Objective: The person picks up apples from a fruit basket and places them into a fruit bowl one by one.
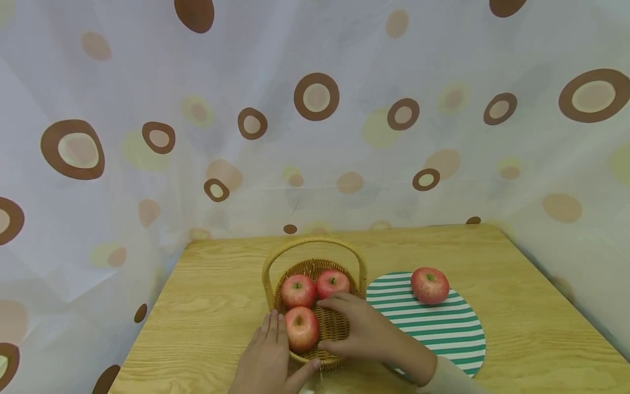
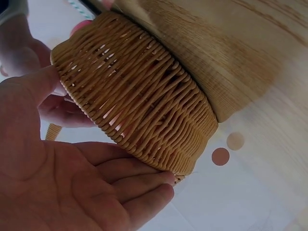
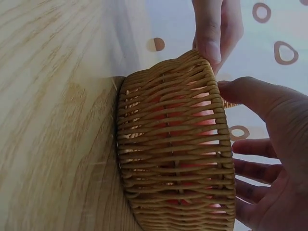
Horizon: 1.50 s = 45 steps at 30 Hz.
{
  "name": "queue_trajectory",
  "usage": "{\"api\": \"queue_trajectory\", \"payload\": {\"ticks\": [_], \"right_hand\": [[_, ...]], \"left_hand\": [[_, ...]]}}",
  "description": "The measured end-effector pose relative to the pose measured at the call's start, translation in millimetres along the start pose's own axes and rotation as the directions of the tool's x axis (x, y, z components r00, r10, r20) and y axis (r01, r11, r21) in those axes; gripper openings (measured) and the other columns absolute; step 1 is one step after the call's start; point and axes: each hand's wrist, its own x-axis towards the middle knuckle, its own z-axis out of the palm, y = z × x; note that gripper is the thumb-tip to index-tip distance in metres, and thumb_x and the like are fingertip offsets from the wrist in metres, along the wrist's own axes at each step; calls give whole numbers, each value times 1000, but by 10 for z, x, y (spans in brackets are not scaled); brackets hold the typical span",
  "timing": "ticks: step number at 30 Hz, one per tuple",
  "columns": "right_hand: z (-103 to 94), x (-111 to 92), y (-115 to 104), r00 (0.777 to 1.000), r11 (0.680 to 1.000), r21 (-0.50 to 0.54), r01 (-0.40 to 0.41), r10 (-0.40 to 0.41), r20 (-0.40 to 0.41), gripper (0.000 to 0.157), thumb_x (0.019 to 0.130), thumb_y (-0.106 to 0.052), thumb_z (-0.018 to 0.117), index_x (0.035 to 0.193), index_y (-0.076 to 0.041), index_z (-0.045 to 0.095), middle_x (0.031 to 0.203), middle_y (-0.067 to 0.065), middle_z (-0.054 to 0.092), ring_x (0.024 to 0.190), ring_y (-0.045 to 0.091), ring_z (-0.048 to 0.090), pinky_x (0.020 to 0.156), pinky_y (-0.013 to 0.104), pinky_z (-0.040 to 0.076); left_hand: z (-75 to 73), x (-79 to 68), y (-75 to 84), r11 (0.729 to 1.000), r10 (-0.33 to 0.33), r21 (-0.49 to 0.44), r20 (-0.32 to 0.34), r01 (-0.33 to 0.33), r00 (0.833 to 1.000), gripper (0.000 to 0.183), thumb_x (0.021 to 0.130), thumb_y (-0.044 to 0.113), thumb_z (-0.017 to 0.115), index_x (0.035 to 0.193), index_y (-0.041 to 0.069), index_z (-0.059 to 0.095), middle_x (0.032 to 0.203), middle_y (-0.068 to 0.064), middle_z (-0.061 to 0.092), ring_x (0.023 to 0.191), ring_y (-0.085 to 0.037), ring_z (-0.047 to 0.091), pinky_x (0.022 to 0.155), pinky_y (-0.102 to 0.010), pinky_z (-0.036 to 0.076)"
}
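A wicker basket (image 1: 333, 324) with an arched handle stands on the table, holding red apples: one back left (image 1: 297, 290), one back right (image 1: 333, 280) and one front left (image 1: 300, 327). My left hand (image 1: 263, 355) rests against the basket's left rim with fingers extended, its thumb at the front edge. In the left wrist view, the left fingers (image 2: 137, 180) lie along the woven rim. Over the basket's right side is my right hand (image 1: 364, 328), fingers spread and gently bent, with nothing visible in its grasp. The right wrist view shows the right thumb (image 3: 250, 94) near the rim.
To the basket's right lies a round green-and-white striped mat (image 1: 443, 334), with another apple (image 1: 430, 285) on its far part. The wooden table (image 1: 211, 295) ends at the back against a white curtain (image 1: 275, 180) patterned with brown and yellow circles.
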Motion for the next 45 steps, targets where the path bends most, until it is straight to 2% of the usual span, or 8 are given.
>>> {"api": "queue_trajectory", "payload": {"ticks": [4,11,20,25,34,45], "right_hand": [[40,78,-5,1000,1000,8,-7,7,26,69,87,-44,88,141,-7,66,143,5,67,134,29,63,106,52,57],[132,190,-12,995,999,32,-41,38,96,67,86,-35,90,142,-9,64,144,2,64,134,22,62,109,45,56],[194,263,-60,989,999,20,-50,46,142,76,84,-32,93,146,-4,61,149,11,61,138,25,59,110,44,56],[232,285,-79,988,998,13,-58,55,147,75,82,-27,94,146,-4,61,148,9,61,135,24,60,110,41,56],[318,339,-68,988,997,45,-61,54,145,82,81,-30,93,151,-10,57,146,2,58,130,16,60,109,39,56],[360,377,-93,989,993,87,-76,64,131,81,80,-30,94,149,-6,59,143,3,57,126,14,61,106,32,56]], "left_hand": [[-7,10,-8,1000,6,-12,-2,-6,1000,113,94,80,55,145,-20,50,151,-40,50,144,-49,52,113,-59,50],[28,-4,-26,1000,18,-5,-21,-18,1000,111,95,80,54,143,-21,52,150,-41,50,142,-51,54,111,-60,51],[46,-1,-34,1000,5,-7,-18,-5,1000,111,95,80,54,143,-20,53,150,-41,51,141,-51,54,112,-59,51],[49,-4,-30,1000,2,-21,-16,-2,1000,112,95,81,53,143,-20,52,151,-41,50,142,-51,53,112,-60,51],[47,5,-27,999,-11,-34,-10,11,1000,116,94,84,49,145,-19,51,151,-40,50,144,-50,52,115,-58,49],[43,9,-29,1000,1,-30,-16,-1,1000,117,94,86,47,146,-19,51,152,-40,50,144,-49,52,115,-57,49]]}}
